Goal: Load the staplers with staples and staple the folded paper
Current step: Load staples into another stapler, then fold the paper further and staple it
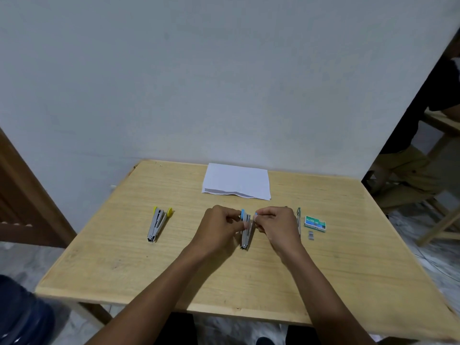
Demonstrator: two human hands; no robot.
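A blue-tipped stapler (pixel 246 232) lies opened at the middle of the wooden table (pixel 174 270). My left hand (pixel 216 226) pinches its blue end on the left side, and my right hand (pixel 275 225) grips its other blue-tipped arm on the right. A yellow-tipped stapler (pixel 157 224) lies opened to the left, untouched. A green-tipped stapler (pixel 298 220) lies just right of my right hand. Next to it sits a green staple box (pixel 315 223) with a loose strip of staples (pixel 311 235) below it. The folded white paper (pixel 236 181) rests at the table's far edge.
A grey wall stands right behind the table. A wooden door frame (pixel 22 195) is at the left. Another person (pixel 423 145) sits by a wooden table at the right. A blue object (pixel 22 317) is on the floor at lower left.
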